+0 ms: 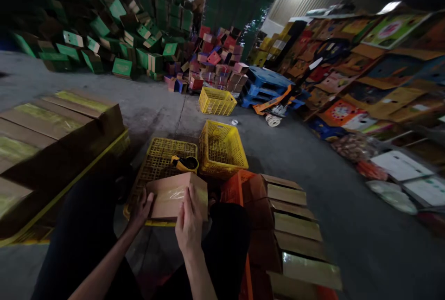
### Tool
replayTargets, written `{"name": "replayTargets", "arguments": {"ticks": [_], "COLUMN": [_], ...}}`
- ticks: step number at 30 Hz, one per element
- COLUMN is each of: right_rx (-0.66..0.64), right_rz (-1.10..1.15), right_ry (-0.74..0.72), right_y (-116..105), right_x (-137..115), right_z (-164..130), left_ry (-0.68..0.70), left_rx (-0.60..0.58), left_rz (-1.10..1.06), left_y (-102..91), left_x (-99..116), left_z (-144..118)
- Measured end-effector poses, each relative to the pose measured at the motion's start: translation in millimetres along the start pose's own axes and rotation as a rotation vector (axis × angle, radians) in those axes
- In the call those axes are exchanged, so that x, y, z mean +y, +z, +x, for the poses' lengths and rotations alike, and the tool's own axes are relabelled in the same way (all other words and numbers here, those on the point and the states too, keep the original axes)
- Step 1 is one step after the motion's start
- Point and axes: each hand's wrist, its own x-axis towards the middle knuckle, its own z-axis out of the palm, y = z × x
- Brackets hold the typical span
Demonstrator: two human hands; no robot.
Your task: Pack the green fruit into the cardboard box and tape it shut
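A brown cardboard box (168,196) with clear tape along its top rests on an upturned yellow plastic crate (155,156) between my knees. At the box's left end is my left hand (142,209), thumb over the edge and fingers against the side. My right hand (189,219) lies on the right part of the box, fingers stretched out over the taped face, holding nothing. Just beyond the box, a yellow and black tape dispenser (186,163) sits on the crate.
Taped boxes (59,119) stand on a yellow crate at left. An orange crate (236,188) holds upright cartons (295,226) at right. Ahead are a yellow crate (222,147), another yellow crate (217,101), an orange pallet jack (274,103) and blue pallets (267,79).
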Motion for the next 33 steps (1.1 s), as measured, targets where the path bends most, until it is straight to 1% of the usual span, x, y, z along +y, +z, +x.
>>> {"name": "replayTargets", "arguments": {"ticks": [2, 3, 4, 5, 6, 7, 8, 10, 11, 13, 15, 19, 23, 25, 28, 31, 33], "right_rx": [0.005, 0.019, 0.038, 0.056, 0.069, 0.070, 0.055, 0.004, -0.020, -0.039, -0.033, -0.051, -0.101, -0.108, -0.086, -0.052, -0.017], "right_rz": [-0.029, -0.040, -0.044, -0.038, -0.023, 0.004, 0.045, 0.158, 0.220, 0.315, 0.348, 0.309, 0.260, 0.224, 0.179, 0.218, 0.291], "right_ry": [-0.023, -0.029, -0.031, -0.028, -0.020, -0.008, 0.005, 0.031, 0.043, 0.056, 0.059, 0.041, -0.025, -0.037, -0.002, 0.087, 0.163], "right_y": [11.9, 17.8, 22.8, 26.3, 28.1, 28.0, 26.2, 19.4, 15.4, 9.2, 6.7, 9.6, 9.7, 7.1, 3.3, 3.6, 7.1], "right_x": [-13.5, -20.6, -27.7, -34.3, -40.1, -44.9, -48.6, -52.5, -53.1, -53.0, -52.5, -52.7, -46.9, -38.3, -21.3, -9.4, -8.1], "right_z": [2.5, 4.3, 6.1, 8.1, 9.9, 11.6, 13.2, 15.8, 16.9, 18.2, 18.6, 18.3, 14.9, 9.5, -2.9, -14.0, -17.6], "left_ry": [0.050, 0.103, 0.210, 0.287, 0.341, 0.386, 0.436, 0.532, 0.572, 0.630, 0.681, 0.764, 0.810, 0.817, 0.791, 0.760, 0.746], "left_rx": [-0.030, -0.059, -0.122, -0.135, -0.138, -0.172, -0.209, -0.274, -0.281, -0.257, -0.222, -0.148, -0.089, -0.069, -0.009, 0.038, 0.061], "left_rz": [-0.034, -0.059, -0.150, -0.236, -0.316, -0.368, -0.394, -0.378, -0.350, -0.281, -0.205, -0.046, 0.055, 0.074, 0.067, 0.051, 0.037], "left_y": [-10.5, -16.5, -22.5, -28.1, -33.0, -36.7, -39.2, -40.6, -40.1, -38.6, -38.8, -47.2, -58.7, -63.8, -69.8, -71.4, -69.5], "left_x": [16.6, 26.8, 37.7, 48.8, 59.5, 69.1, 77.2, 87.6, 89.8, 89.5, 86.1, 82.3, 86.5, 87.8, 85.7, 82.4, 82.2], "left_z": [-8.9, -16.5, -26.0, -36.9, -48.3, -59.4, -69.4, -83.2, -86.5, -87.0, -82.7, -74.6, -72.6, -71.3, -67.8, -65.1, -65.0]}}
